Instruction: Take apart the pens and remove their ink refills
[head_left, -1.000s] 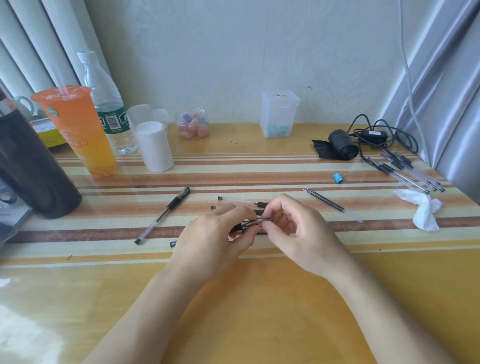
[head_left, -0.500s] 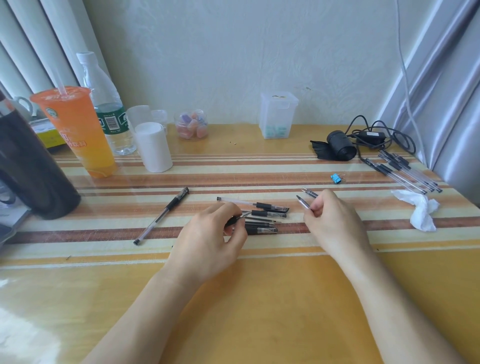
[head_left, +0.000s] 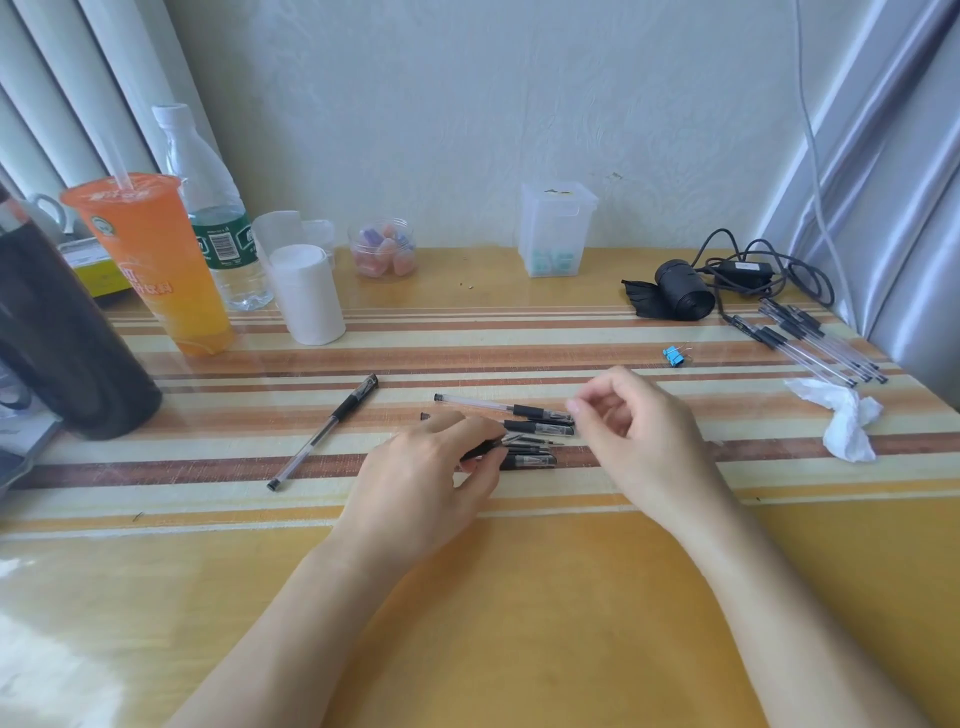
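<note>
My left hand (head_left: 431, 478) grips a black-gripped pen (head_left: 485, 448) low over the striped table, its bare refill tip pointing right. My right hand (head_left: 639, 431) hovers just right of it, motion-blurred, thumb and forefinger pinched near the front ends of several pens (head_left: 540, 428) lying side by side in the middle. I cannot see anything between those fingertips. A whole pen (head_left: 322, 431) lies diagonally to the left. Another bunch of pens (head_left: 815, 338) lies at the far right.
Along the left stand an orange drink cup (head_left: 150, 265), a water bottle (head_left: 213, 208), a white cup (head_left: 306, 293) and a dark container (head_left: 57, 322). At the back are a sweets jar (head_left: 384, 254) and a clear box (head_left: 556, 228). To the right are a black roll (head_left: 680, 296), a blue clip (head_left: 674, 356) and a tissue (head_left: 847, 415).
My right hand pulled the metal tip off the pen, carried it right, and has now swung back left toward the pens. My left hand stays put with the pen body.
</note>
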